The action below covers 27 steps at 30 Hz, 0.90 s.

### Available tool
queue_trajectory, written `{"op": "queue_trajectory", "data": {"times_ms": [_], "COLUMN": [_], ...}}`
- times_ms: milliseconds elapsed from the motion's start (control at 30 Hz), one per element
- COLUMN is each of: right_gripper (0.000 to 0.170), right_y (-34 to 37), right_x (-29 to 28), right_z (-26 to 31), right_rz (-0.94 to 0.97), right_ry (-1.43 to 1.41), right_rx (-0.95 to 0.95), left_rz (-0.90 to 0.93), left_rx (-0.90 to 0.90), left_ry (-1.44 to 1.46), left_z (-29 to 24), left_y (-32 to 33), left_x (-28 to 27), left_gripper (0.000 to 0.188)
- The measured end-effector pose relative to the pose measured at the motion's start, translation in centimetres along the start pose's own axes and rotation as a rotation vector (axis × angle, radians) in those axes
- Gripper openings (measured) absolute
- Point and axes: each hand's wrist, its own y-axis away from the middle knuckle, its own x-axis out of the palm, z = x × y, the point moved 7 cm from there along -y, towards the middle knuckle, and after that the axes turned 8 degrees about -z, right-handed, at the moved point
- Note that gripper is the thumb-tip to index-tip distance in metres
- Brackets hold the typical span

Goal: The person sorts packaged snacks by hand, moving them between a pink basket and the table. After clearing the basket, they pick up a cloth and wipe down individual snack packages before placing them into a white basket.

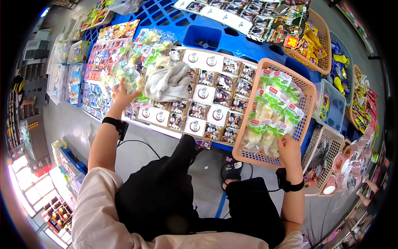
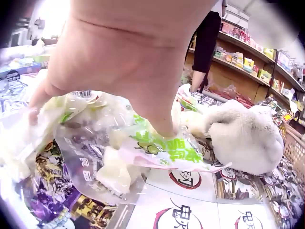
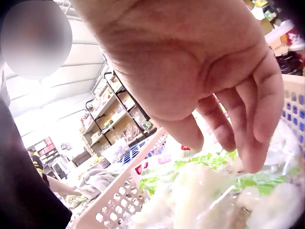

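Observation:
In the head view my left hand [image 1: 121, 97] lies over a pile of clear, green-printed snack packets [image 1: 151, 52] with pale pieces inside. Its fingers are spread; in the left wrist view the thumb touches a packet [image 2: 157, 148] with green lettering. My right hand [image 1: 290, 151] is at the near right side of a peach plastic basket [image 1: 239, 143] filled with similar packets [image 1: 269, 110]. In the right wrist view its fingers are slightly bent, fingertips [image 3: 252, 162] right at the top packets. A grey-white cloth [image 1: 168, 83] lies between the pile and the basket.
Rows of card packs [image 1: 203, 93] cover the blue crate table [image 1: 182, 29] beneath the cloth. Baskets of yellow [image 1: 311, 43] and blue packets [image 1: 340, 62] stand at the right, beside a clear plastic bin [image 1: 331, 99]. Another person's legs [image 2: 205, 47] show behind the table.

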Motion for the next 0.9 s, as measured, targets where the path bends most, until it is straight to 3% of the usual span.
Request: {"op": "queue_trajectory", "data": {"times_ms": [267,433,467,533,600,667,733,800,833,900], "right_gripper": [0.021,0.02,0.02,0.02,0.019,0.019,0.017,0.016,0.014,0.01], "right_y": [-1.2,-1.1,-1.1,-1.0,-0.7,-0.4,0.0,0.5,0.9,1.8], "right_x": [-1.1,-1.6,-1.8,-2.0,-2.6,-2.7,-3.0,-2.8,-2.9,-1.7], "right_z": [6.1,9.0,9.2,9.6,10.3,10.4,10.6,11.4,12.1,13.2], "right_rz": [-0.027,-0.028,-0.03,-0.031,-0.027,-0.021,-0.049,-0.03,-0.012,0.173], "right_ry": [0.066,0.023,0.026,-0.017,-0.02,-0.023,-0.085,-0.188,-0.289,-0.544], "right_rx": [-0.104,-0.179,-0.181,-0.183,-0.178,-0.171,-0.22,-0.295,-0.377,-0.3], "left_rz": [-0.083,-0.275,-0.275,-0.314,-0.378,-0.322,-0.186,-0.148,-0.083,0.112], "left_rx": [0.022,0.034,0.032,0.204,0.191,-0.068,-0.296,-0.248,-0.081,0.195], "left_ry": [-0.023,0.087,0.091,0.271,0.26,0.267,0.616,0.792,0.985,1.239], "left_z": [-1.9,-3.2,-2.0,-0.5,-0.2,0.9,-0.1,-2.5,-5.0,-11.0], "left_y": [1.4,2.6,2.0,1.0,1.7,2.9,5.1,6.7,7.2,9.6], "left_x": [2.5,-1.8,-1.4,-1.4,-2.6,-4.6,-7.0,-8.4,-8.7,-9.9], "left_gripper": [0.089,0.059,0.059,0.056,0.048,0.045,0.042,0.042,0.043,0.04]}}
